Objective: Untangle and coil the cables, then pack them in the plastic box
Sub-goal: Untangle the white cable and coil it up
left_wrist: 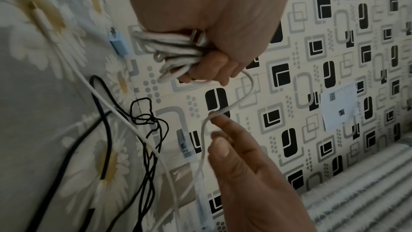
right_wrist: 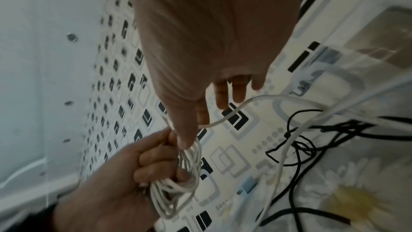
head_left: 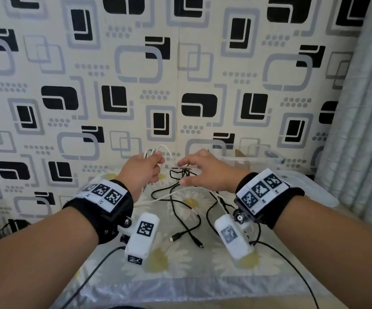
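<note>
My left hand (head_left: 145, 168) is raised above the table and grips a coil of white cable (head_left: 150, 152), several loops bunched in its fist (left_wrist: 169, 50). The cable's free run (head_left: 169, 195) trails from the coil past my right hand (head_left: 182, 172). That hand is spread, with straight fingers (left_wrist: 223, 124), and the cable (right_wrist: 267, 98) lies across its index finger. Its thumb touches the coil (right_wrist: 178, 183). A thin black cable tangle (head_left: 180, 175) lies under the right hand. Thicker black cables (head_left: 187, 219) with plugs lie nearer me. The clear plastic box (head_left: 247, 157) stands at the back right.
A daisy-print cloth (head_left: 191, 259) covers the table, which stands against a patterned wall. A grey curtain (head_left: 358, 130) hangs at the right. A light blue plug (left_wrist: 119, 45) lies on the cloth near the wall. Black leads from the wrist cameras (head_left: 292, 264) run off the front edge.
</note>
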`<state>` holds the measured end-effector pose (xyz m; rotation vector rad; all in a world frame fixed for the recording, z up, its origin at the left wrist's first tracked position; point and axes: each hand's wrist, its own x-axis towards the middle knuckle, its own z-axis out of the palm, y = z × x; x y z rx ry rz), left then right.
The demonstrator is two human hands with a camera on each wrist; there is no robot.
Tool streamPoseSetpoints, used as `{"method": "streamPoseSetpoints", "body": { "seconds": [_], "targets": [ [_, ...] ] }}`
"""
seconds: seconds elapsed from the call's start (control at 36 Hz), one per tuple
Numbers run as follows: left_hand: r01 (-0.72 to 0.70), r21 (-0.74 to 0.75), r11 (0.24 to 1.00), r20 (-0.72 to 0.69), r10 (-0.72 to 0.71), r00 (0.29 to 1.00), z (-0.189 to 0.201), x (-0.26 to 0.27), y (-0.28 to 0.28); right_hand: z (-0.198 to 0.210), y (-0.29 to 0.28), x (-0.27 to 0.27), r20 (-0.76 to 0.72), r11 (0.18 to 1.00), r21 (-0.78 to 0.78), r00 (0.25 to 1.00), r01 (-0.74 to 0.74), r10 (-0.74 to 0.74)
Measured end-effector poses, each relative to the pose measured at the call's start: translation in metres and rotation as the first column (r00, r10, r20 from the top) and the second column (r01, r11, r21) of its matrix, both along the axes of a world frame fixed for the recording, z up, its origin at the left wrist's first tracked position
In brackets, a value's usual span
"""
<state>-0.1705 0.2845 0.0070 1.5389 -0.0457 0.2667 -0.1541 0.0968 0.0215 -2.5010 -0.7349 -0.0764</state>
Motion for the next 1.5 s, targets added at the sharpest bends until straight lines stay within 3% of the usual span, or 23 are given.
{"method": "streamPoseSetpoints", "body": {
  "seconds": [0.14, 0.22, 0.28, 0.36, 0.5, 0.64, 0.78, 0.92, 1.06, 1.33, 1.5],
  "targets": [
    [0.045, 0.094, 0.995, 0.001, -0.045, 0.999, -0.001, -0.004, -0.003, -0.003, 0.013, -0.005, 0.071, 1.000, -0.008, 0.997, -0.029, 0.029],
    [0.038, 0.142, 0.989, 0.015, -0.041, 0.999, -0.001, -0.005, -0.003, -0.003, 0.018, -0.006, 0.022, 0.960, 0.269, 0.997, -0.073, 0.069],
    [0.029, 0.191, 0.981, 0.012, -0.032, 0.999, -0.002, -0.005, 0.000, 0.000, 0.018, -0.004, 0.031, 0.872, 0.489, 0.999, -0.034, 0.022],
    [0.042, 0.276, 0.960, -0.015, -0.039, 0.999, -0.005, -0.004, 0.006, 0.007, 0.012, 0.001, 0.040, 0.710, 0.702, 0.992, 0.056, -0.118],
    [0.180, 0.373, 0.910, -0.114, -0.147, 0.983, -0.005, -0.009, 0.006, 0.002, 0.007, 0.016, 0.040, 0.639, 0.760, 0.974, 0.114, -0.222],
    [0.296, 0.526, 0.797, -0.231, -0.201, 0.952, -0.005, -0.011, 0.007, -0.007, 0.006, 0.022, 0.057, 0.633, 0.764, 0.965, 0.123, -0.257],
    [0.439, 0.424, 0.792, -0.297, -0.337, 0.894, -0.002, -0.017, 0.003, -0.012, 0.007, 0.027, 0.054, 0.652, 0.744, 0.960, 0.144, -0.274],
    [0.479, 0.257, 0.839, -0.240, -0.425, 0.873, 0.003, -0.024, 0.005, -0.021, 0.002, 0.032, -0.019, 0.708, 0.677, 0.966, 0.202, -0.257],
    [0.488, 0.001, 0.873, -0.128, -0.484, 0.866, 0.008, -0.022, 0.006, -0.027, -0.006, 0.025, -0.038, 0.776, 0.612, 0.986, 0.152, -0.163],
    [0.457, -0.359, 0.814, 0.006, -0.487, 0.873, 0.007, -0.011, 0.000, -0.043, 0.001, 0.016, -0.168, 0.843, 0.538, 0.982, 0.017, 0.087],
    [0.402, -0.475, 0.783, 0.024, -0.445, 0.895, 0.009, -0.009, -0.002, -0.052, 0.001, 0.016, -0.233, 0.871, 0.492, 0.964, 0.002, 0.129]
  ]
}}
